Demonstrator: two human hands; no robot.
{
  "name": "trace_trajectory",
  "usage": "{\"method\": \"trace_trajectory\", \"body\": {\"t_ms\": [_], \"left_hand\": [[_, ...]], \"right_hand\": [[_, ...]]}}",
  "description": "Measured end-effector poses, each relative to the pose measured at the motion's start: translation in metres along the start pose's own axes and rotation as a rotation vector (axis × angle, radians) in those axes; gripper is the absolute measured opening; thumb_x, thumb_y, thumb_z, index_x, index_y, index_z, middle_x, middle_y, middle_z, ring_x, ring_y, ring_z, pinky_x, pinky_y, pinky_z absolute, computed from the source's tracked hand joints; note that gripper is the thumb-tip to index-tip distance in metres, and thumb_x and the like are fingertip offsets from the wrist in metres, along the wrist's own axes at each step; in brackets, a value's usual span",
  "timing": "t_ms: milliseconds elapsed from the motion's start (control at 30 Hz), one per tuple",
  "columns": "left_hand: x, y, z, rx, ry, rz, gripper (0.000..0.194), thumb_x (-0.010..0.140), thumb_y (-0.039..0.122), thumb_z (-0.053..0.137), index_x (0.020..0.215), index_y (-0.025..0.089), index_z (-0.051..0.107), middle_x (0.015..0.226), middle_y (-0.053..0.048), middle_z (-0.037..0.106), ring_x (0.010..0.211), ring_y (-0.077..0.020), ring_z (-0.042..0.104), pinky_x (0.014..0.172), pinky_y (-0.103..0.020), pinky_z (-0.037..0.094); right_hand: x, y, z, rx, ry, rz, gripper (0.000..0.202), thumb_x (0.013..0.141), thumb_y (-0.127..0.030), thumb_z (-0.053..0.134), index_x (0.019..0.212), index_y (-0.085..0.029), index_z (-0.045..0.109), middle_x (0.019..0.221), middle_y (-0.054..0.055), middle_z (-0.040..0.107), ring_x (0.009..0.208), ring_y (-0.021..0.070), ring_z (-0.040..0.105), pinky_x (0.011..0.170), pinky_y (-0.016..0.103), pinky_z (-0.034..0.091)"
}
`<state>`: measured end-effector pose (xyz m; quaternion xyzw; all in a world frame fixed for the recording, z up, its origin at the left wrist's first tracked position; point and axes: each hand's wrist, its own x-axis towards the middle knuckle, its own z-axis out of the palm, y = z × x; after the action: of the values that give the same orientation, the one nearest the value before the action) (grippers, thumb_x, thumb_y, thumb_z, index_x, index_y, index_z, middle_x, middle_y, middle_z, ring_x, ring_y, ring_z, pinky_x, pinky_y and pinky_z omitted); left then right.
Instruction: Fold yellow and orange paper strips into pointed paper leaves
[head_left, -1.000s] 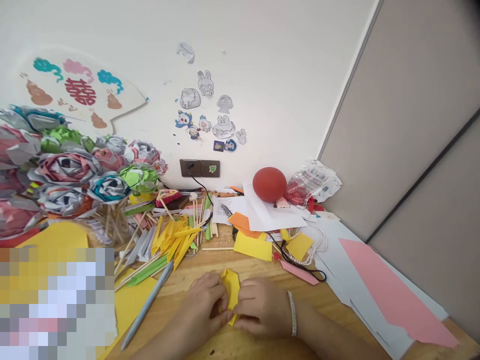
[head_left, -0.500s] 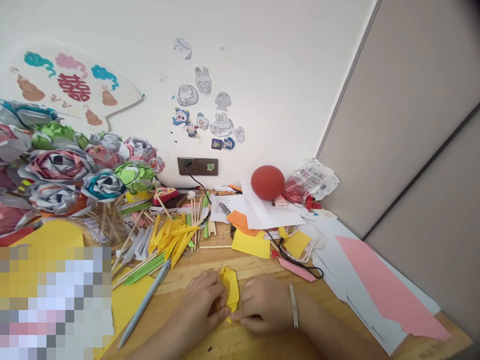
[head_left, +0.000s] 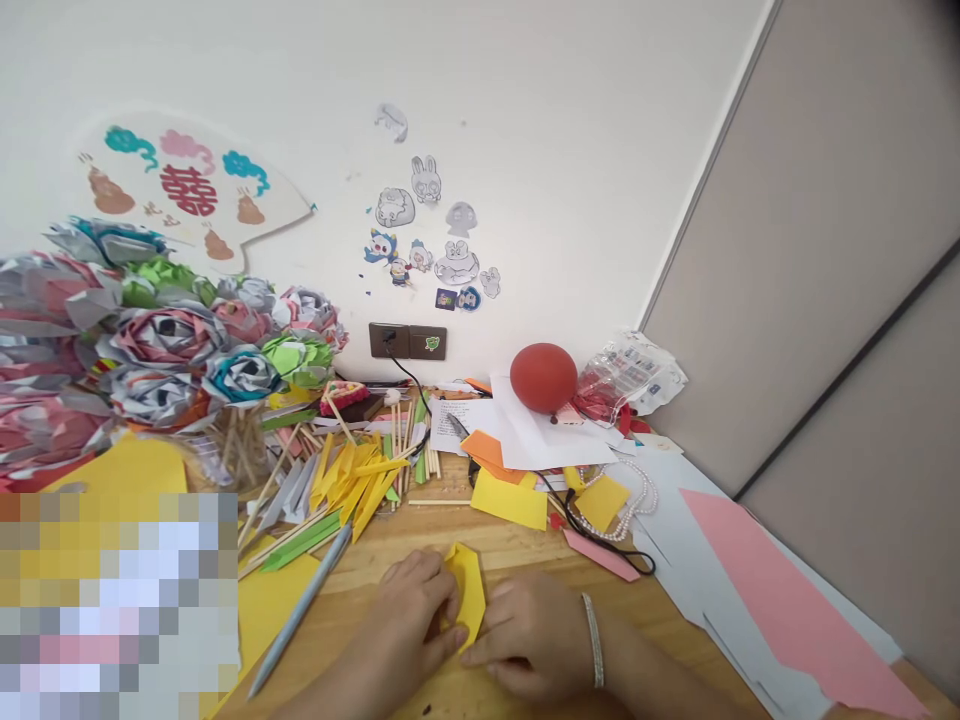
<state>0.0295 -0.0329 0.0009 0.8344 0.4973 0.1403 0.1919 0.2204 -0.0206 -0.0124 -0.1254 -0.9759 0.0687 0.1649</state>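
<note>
A folded piece of yellow paper (head_left: pixel 468 590) lies on the wooden table (head_left: pixel 375 575) between my two hands. My left hand (head_left: pixel 420 610) grips its left side, fingers curled over it and the thumb near its lower end. On the other side, my right hand (head_left: pixel 529 630), with a silvery bracelet (head_left: pixel 592 640) at the wrist, is closed and pinches the paper's lower right edge. The fingers hide part of the paper's lower end.
A grey pen (head_left: pixel 300 610) lies left of my hands, near folded yellow strips (head_left: pixel 356 480) and wooden sticks (head_left: pixel 251 520). Paper flowers (head_left: pixel 169 340) stand at the left. Behind are a red balloon (head_left: pixel 544 378) and a black cable (head_left: pixel 607 535); pink paper (head_left: pixel 787 590) is at the right.
The view has shifted, so the scene appears a little further right and lower. Both hands stay on the yellow paper, whose lower end is now more covered by the fingers.
</note>
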Motion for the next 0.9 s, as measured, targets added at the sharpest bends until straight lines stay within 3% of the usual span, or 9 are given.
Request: {"method": "trace_trajectory", "body": {"t_ms": [200,300,533,633,733,900], "left_hand": [[-0.003,-0.006,-0.006,0.171,0.079,-0.106,0.013,0.074,0.032,0.062,0.077,0.021,0.058,0.087,-0.004,0.059,0.086,-0.0245,0.053,0.076,-0.037,0.038],[-0.001,-0.020,-0.006,0.297,0.168,-0.118,0.011,0.080,0.028,0.055,0.084,0.019,0.060,0.090,-0.007,0.061,0.088,-0.0262,0.055,0.079,-0.040,0.041],[0.007,-0.053,0.003,0.260,0.344,0.336,0.032,0.091,0.018,0.034,0.111,0.023,0.058,0.115,-0.005,0.064,0.104,-0.0196,0.059,0.089,-0.035,0.049],[0.006,-0.055,0.003,0.282,0.316,0.420,0.033,0.092,0.017,0.033,0.113,0.023,0.058,0.116,-0.004,0.064,0.108,-0.0189,0.058,0.092,-0.034,0.049],[0.005,-0.050,0.000,0.317,0.279,0.500,0.032,0.093,0.013,0.033,0.110,0.023,0.058,0.114,-0.003,0.065,0.108,-0.0179,0.057,0.095,-0.033,0.046],[0.003,-0.036,-0.006,0.343,0.233,0.510,0.027,0.093,0.012,0.034,0.088,0.020,0.060,0.093,-0.003,0.067,0.089,-0.0177,0.060,0.084,-0.029,0.049]], "right_hand": [[-0.002,0.002,0.002,0.001,-0.077,0.036,0.026,0.077,-0.013,0.045,0.089,-0.018,0.068,0.063,0.000,0.066,0.056,0.0134,0.053,0.060,0.025,0.040],[-0.003,0.004,0.001,0.024,-0.069,0.050,0.026,0.077,-0.013,0.046,0.090,-0.019,0.068,0.063,0.000,0.063,0.059,0.0141,0.053,0.062,0.025,0.041],[-0.006,0.018,-0.014,0.001,0.009,0.176,0.017,0.068,-0.009,0.051,0.075,-0.019,0.063,0.070,0.001,0.059,0.068,0.0141,0.050,0.067,0.025,0.039],[-0.008,0.023,-0.019,-0.112,-0.021,0.251,0.002,0.073,-0.020,0.058,0.074,-0.019,0.058,0.073,0.001,0.059,0.071,0.0155,0.049,0.067,0.028,0.036],[-0.010,0.027,-0.019,-0.259,-0.055,0.296,0.019,0.077,-0.036,0.062,0.075,-0.019,0.056,0.076,0.002,0.058,0.073,0.0171,0.048,0.066,0.030,0.034],[-0.010,0.035,-0.011,-0.395,-0.067,0.281,0.018,0.083,-0.034,0.059,0.076,-0.017,0.055,0.079,0.002,0.059,0.074,0.0170,0.048,0.067,0.031,0.033]]}}
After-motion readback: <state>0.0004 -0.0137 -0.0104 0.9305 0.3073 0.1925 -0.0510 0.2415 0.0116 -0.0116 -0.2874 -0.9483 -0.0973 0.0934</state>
